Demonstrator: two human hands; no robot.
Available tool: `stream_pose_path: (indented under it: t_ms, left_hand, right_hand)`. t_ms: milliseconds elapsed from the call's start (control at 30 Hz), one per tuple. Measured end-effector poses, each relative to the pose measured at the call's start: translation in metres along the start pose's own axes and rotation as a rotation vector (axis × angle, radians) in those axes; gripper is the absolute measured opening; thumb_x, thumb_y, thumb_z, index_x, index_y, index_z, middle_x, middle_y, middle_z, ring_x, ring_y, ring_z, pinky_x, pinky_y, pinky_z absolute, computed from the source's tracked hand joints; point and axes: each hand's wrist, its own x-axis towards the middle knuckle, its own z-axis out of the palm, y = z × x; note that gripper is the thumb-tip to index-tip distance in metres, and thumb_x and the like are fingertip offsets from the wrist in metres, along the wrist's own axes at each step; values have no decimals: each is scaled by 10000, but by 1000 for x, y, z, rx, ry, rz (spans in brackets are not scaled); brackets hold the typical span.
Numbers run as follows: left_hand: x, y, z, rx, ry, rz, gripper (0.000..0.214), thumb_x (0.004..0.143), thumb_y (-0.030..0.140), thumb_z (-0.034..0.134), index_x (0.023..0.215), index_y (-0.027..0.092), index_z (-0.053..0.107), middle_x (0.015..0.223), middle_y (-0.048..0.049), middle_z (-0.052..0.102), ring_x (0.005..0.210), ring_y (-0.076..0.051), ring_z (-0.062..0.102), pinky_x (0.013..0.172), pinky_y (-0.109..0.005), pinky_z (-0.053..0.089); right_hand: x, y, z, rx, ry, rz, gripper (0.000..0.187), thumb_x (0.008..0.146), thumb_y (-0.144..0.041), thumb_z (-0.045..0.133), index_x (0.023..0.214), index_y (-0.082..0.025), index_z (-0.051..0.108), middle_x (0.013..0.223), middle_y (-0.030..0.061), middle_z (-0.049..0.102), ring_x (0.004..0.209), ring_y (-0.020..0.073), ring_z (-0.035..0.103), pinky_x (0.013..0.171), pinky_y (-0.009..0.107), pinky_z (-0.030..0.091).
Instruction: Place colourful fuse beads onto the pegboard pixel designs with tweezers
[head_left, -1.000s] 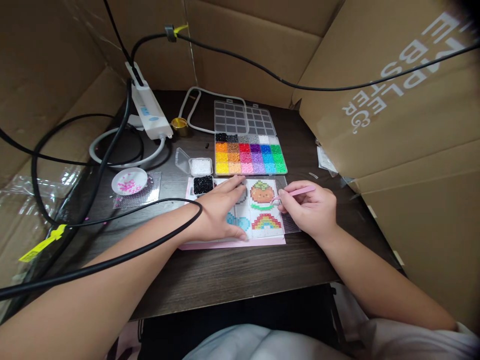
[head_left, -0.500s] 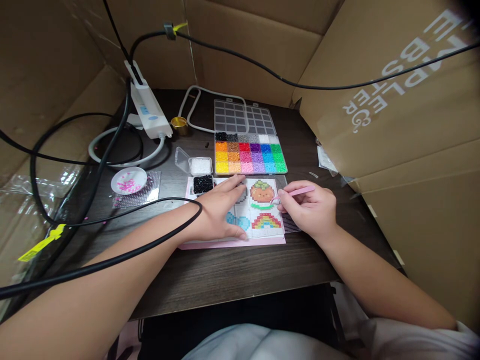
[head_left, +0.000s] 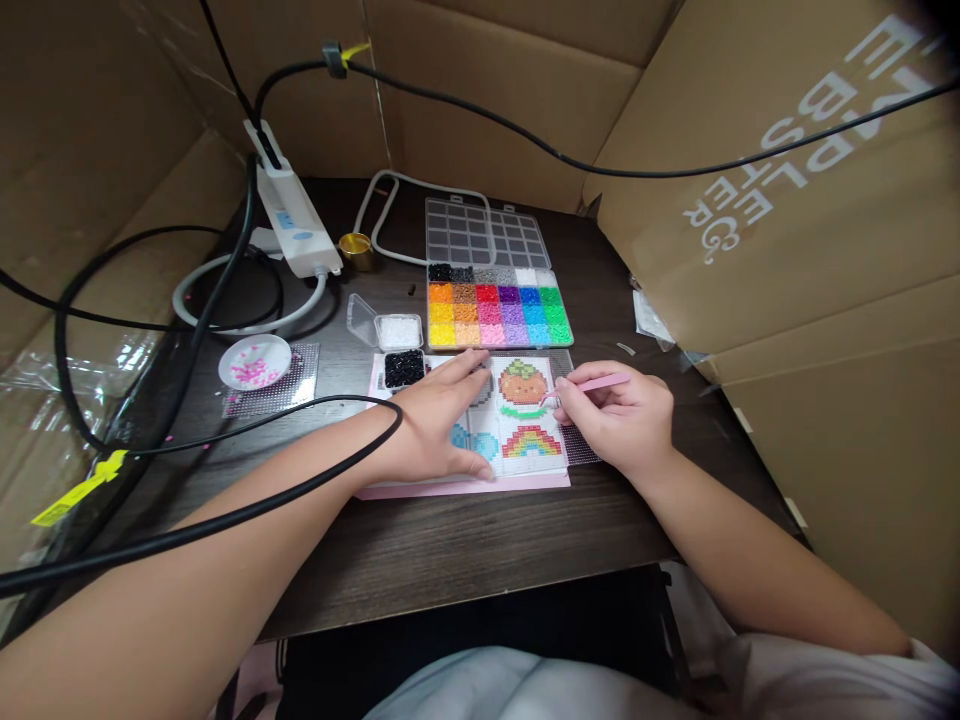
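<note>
My left hand (head_left: 442, 415) lies flat with its fingers spread over the pattern sheet (head_left: 491, 400), hiding part of its pictures. In my right hand (head_left: 619, 415) is a pair of pink tweezers (head_left: 600, 383), pinched between thumb and fingers. Their tips point at the right side of the sheet, close to a green row of beads (head_left: 523, 411) below the orange fruit picture (head_left: 523, 382). Whether the tips grip a bead is too small to tell. A rainbow picture (head_left: 531, 442) shows lower down. Part of a clear pegboard (head_left: 581, 445) sticks out under my right hand.
Behind the sheet stands an open bead box (head_left: 499, 310) with many colours. Small boxes of white beads (head_left: 399, 331) and black beads (head_left: 404, 369) sit left of it. A white dish (head_left: 255, 362) holds pink beads. A black cable (head_left: 315, 490) passes over my left forearm; a power strip (head_left: 296, 220) lies behind.
The view has shifted very slightly. Both hands keep nearly the same place, with the tweezer tips still at the green row.
</note>
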Motion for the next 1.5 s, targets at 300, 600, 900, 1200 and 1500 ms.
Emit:
stream_pose_path:
  t_ms: [300,600,900,1200,1500]
  left_hand:
    - [1,2,-1,19,-17,-13,1153,637,670,835,1529,105,370,1666,-211,141,1549,-353,135,1251,-454,228]
    - [1,1,-1,-6,1,-5,1128,627,659,842,1521,140,391,1672,-188,150,1543,-368,155,1249,-459,234]
    - [2,4,-2,4,-14,-17,1144,628,657,843,1524,116,382,1671,-194,135,1545,-367,142,1252,-453,227]
    - [1,6,-2,29,-25,-22,1172,640,661,837,1534,74,357,1669,-206,128,1549,-353,137,1255,-440,221]
    - [1,4,-1,46,-32,-19,1187,645,663,833,1531,39,348,1663,-223,127,1549,-356,132,1253,-445,219]
  right_hand:
    - [0,0,-1,24,14,-1,67,812,-205,725,761,-215,682,543,-15,703,468,180,703,465,262,586]
    - [-1,1,-1,15,15,9,71,815,-234,729,763,-220,683,546,-15,704,469,187,705,466,273,595]
    - [0,0,0,15,19,9,60,814,-215,726,769,-212,686,547,-11,704,470,183,704,471,270,593]
    - [-1,3,1,7,18,6,69,815,-208,733,767,-211,684,558,-10,708,486,188,715,458,263,583]
    - [-1,6,1,-6,-6,-106,84,807,-163,751,770,-206,689,626,-13,728,512,169,723,450,240,572]
